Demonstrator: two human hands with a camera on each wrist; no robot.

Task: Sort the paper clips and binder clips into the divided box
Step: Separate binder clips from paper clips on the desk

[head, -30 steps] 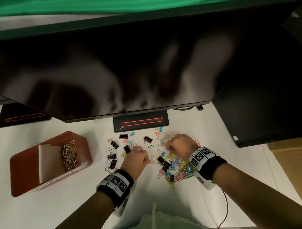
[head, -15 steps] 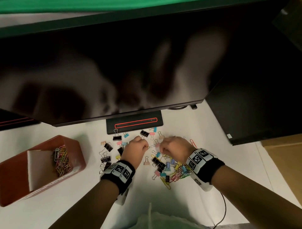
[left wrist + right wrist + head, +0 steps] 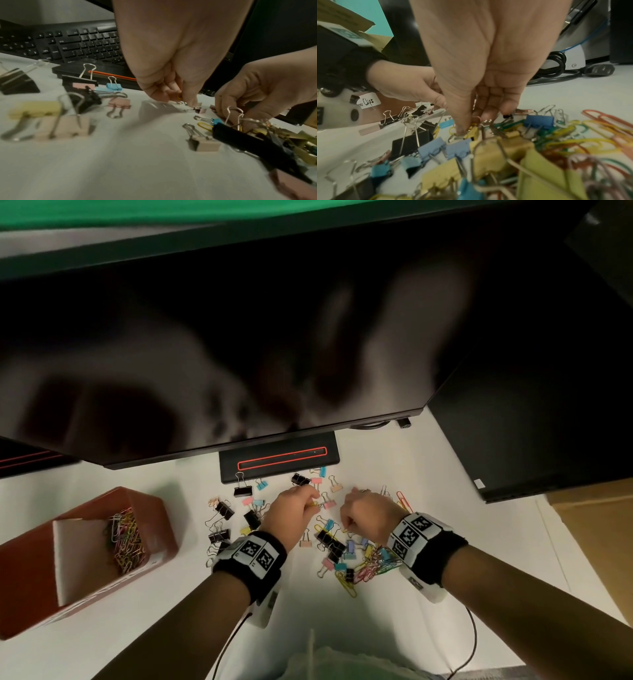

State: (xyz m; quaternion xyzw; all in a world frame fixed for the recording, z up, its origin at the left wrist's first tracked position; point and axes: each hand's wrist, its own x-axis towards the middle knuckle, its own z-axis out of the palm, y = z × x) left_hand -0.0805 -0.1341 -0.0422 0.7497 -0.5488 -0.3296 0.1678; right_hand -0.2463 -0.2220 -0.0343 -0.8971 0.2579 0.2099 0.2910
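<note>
A white label (image 3: 368,103) on the red box (image 3: 154,511) reads "Clips"; the word before it is cut off. The left hand (image 3: 291,510) pinches a yellow paper clip (image 3: 179,96). The right hand (image 3: 370,517) curls down on a yellow binder clip (image 3: 473,133) in the pile (image 3: 346,556). The box sits at nine o'clock from the hands.

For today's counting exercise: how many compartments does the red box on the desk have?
2: the right compartment, beyond the white divider, holds paper clips; the left compartment is partly hidden behind it.
</note>
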